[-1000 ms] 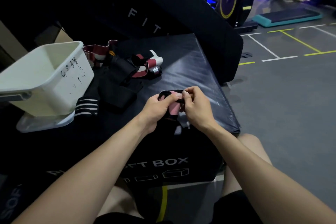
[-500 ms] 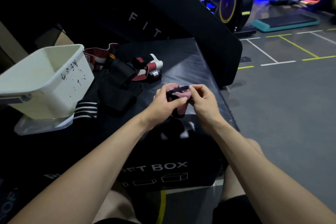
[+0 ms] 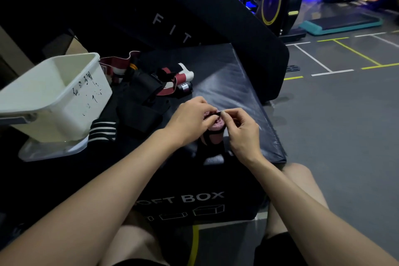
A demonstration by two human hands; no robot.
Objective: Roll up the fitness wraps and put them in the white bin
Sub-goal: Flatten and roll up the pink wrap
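Two bare hands meet over the near right part of a black soft plyo box [image 3: 226,84] serving as the table, closer to its far side than a second ago, when they worked near the front edge. The pink wrap [image 3: 213,124], then a loose strip between the fingers, now shows as a tight coil, seen end-on. The left hand [image 3: 190,121] curls around the coil's left side, grip closed on it with the thumb across the top. The right hand [image 3: 241,131] pinches the wrap's dark strap end between thumb and forefinger, pressed against the top of the coil. A black tail of the wrap hangs below the hands toward the box top.

Just beyond the left hand, unrolled wraps lie in a heap [image 3: 149,95]: black ones, one black piece with white stripes [image 3: 102,131], and a maroon-and-white wrap [image 3: 179,77] at the far side. The white bin [image 3: 64,97] stands at the left of the box on a clear lid, black handwriting on its side, well apart from the pink coil. A black pad lettered "FIT" [image 3: 194,17] leans behind; gym machines stand on the grey floor further back.
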